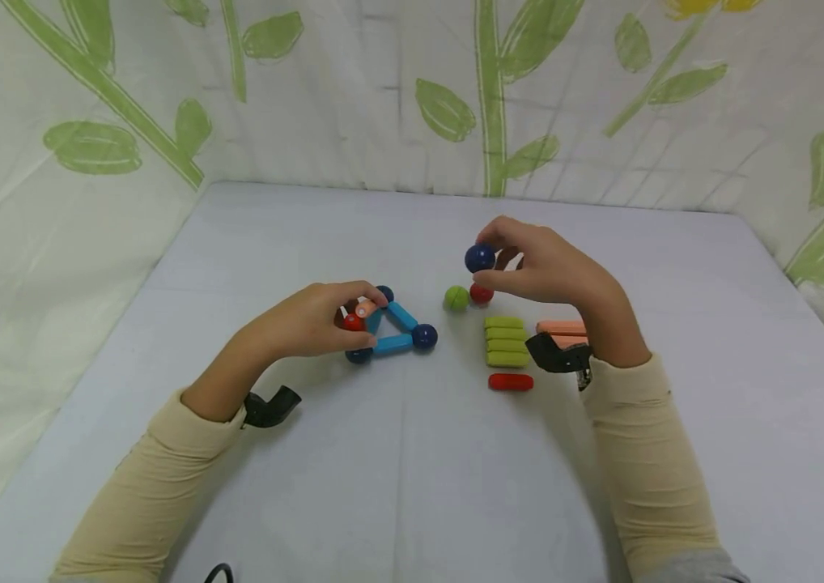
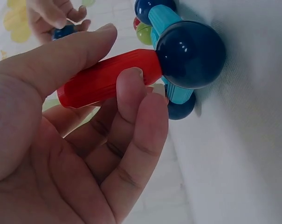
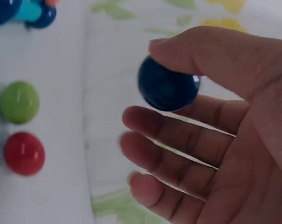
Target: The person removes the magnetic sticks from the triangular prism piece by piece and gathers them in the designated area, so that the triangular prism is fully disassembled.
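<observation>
My left hand [image 1: 310, 320] holds an upright red magnetic rod [image 2: 110, 77] between thumb and curled fingers. The rod's lower end meets a dark blue ball [image 2: 192, 55], one corner of a flat triangle of light blue rods [image 1: 393, 344] and dark blue balls [image 1: 424, 337]. Close to the left fingertips the end of a salmon rod [image 1: 366, 308] shows; its lower part is hidden. Above the table, my right hand [image 1: 546, 263] pinches a loose dark blue ball [image 3: 168, 85] between thumb and fingers. Below that hand lie a green ball [image 1: 456, 298] and a red ball [image 1: 482, 294].
Right of the middle, several green rods [image 1: 506, 342] lie side by side, with a red rod [image 1: 511, 381] in front. Salmon rods [image 1: 561, 327] lie partly behind the right wrist. A leaf-patterned curtain [image 1: 354, 105] hangs behind the white table [image 1: 354, 502].
</observation>
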Motion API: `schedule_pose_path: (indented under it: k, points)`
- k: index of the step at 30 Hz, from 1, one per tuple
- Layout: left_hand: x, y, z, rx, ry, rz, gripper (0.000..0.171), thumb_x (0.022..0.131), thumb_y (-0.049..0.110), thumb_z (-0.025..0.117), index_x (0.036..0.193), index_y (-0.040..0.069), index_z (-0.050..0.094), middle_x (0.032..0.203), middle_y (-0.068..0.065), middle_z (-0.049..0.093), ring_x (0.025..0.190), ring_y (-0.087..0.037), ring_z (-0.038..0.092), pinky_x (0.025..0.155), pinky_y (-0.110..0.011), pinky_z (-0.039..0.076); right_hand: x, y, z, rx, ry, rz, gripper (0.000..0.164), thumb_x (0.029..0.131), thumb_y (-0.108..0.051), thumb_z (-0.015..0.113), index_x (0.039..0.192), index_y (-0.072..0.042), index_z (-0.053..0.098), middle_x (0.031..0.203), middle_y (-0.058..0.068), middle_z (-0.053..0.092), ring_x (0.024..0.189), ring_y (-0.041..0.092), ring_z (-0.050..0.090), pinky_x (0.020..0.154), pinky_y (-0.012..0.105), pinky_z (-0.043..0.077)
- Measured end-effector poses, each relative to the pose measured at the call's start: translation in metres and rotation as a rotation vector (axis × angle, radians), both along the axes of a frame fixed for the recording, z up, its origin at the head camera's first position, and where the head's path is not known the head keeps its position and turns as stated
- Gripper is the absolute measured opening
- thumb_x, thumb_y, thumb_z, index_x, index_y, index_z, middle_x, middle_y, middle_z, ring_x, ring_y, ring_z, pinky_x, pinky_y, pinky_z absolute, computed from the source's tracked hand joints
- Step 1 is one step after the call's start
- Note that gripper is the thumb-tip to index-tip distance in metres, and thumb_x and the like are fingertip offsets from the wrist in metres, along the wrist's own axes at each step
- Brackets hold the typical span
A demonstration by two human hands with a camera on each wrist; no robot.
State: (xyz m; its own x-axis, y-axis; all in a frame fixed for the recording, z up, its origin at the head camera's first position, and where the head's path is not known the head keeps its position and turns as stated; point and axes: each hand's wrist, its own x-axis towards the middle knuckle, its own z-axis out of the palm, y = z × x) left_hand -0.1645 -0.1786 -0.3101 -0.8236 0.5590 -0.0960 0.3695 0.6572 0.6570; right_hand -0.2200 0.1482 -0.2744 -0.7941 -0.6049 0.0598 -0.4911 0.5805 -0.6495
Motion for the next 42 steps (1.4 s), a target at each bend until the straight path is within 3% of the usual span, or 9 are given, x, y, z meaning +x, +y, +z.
schedule_pose_path:
  k: [4, 10, 17, 26, 35, 38, 42]
  points:
    - [0.0, 0.001, 0.001, -0.004, 0.009, 0.007, 0.044, 0.092, 0.026, 0.074, 0.13, 0.011, 0.061, 0.106, -0.006, 0.065, 0.084, -0.022, 0.061, 0.074, -0.036, 0.052, -0.008, 0.017, -0.005, 0.102, 0.003, -0.097, 0.027, 0.09, -0.018, 0.073, 0.114, -0.008, 0.065, 0.098, 0.006, 0.068, 0.09, 0.023, 0.058, 0.077, 0.041, 0.048]
    - [0.002, 0.003, 0.002, -0.038, 0.034, 0.02, 0.042, 0.094, 0.027, 0.07, 0.131, 0.01, 0.06, 0.099, -0.005, 0.065, 0.084, -0.021, 0.059, 0.072, -0.035, 0.051, -0.018, 0.03, -0.017, 0.207, -0.091, -0.189, 0.032, 0.09, -0.018, 0.07, 0.115, -0.002, 0.058, 0.112, 0.019, 0.068, 0.097, 0.032, 0.061, 0.084, 0.049, 0.049]
    - [0.005, 0.006, 0.004, -0.076, 0.036, 0.071, 0.053, 0.094, 0.028, 0.07, 0.14, 0.009, 0.051, 0.103, -0.008, 0.066, 0.075, -0.019, 0.06, 0.066, -0.034, 0.05, -0.03, 0.029, -0.038, 0.317, -0.103, -0.176, 0.033, 0.086, -0.013, 0.073, 0.114, -0.001, 0.059, 0.106, 0.019, 0.065, 0.094, 0.033, 0.059, 0.084, 0.049, 0.047]
    - [0.01, 0.011, 0.006, -0.083, 0.076, 0.064, 0.044, 0.103, 0.028, 0.055, 0.14, 0.005, 0.051, 0.074, 0.0, 0.06, 0.06, -0.016, 0.052, 0.059, -0.034, 0.043, -0.031, 0.022, -0.047, 0.362, -0.151, -0.185, 0.033, 0.087, -0.014, 0.073, 0.116, -0.002, 0.06, 0.108, 0.019, 0.063, 0.097, 0.034, 0.057, 0.087, 0.052, 0.047]
    - [0.014, 0.012, 0.007, -0.102, 0.087, 0.077, 0.043, 0.103, 0.025, 0.05, 0.141, 0.004, 0.049, 0.068, -0.001, 0.055, 0.057, -0.016, 0.049, 0.057, -0.033, 0.039, -0.029, 0.02, -0.05, 0.377, -0.184, -0.209, 0.042, 0.085, -0.014, 0.074, 0.123, -0.004, 0.058, 0.114, 0.02, 0.062, 0.1, 0.034, 0.057, 0.087, 0.052, 0.047]
    - [0.013, 0.013, 0.008, -0.125, 0.053, 0.084, 0.056, 0.099, 0.028, 0.058, 0.147, 0.005, 0.041, 0.069, -0.003, 0.055, 0.059, -0.017, 0.049, 0.057, -0.033, 0.039, -0.029, 0.02, -0.046, 0.389, -0.162, -0.217, 0.046, 0.087, -0.017, 0.073, 0.128, -0.005, 0.056, 0.119, 0.021, 0.061, 0.105, 0.036, 0.056, 0.089, 0.054, 0.046]
    - [0.011, 0.011, 0.009, -0.158, -0.011, 0.097, 0.076, 0.092, 0.033, 0.071, 0.151, 0.006, 0.032, 0.091, -0.006, 0.064, 0.071, -0.019, 0.056, 0.063, -0.033, 0.046, -0.027, 0.016, -0.041, 0.329, 0.018, -0.237, 0.038, 0.091, -0.015, 0.068, 0.126, -0.001, 0.061, 0.119, 0.022, 0.06, 0.1, 0.036, 0.056, 0.085, 0.051, 0.048]
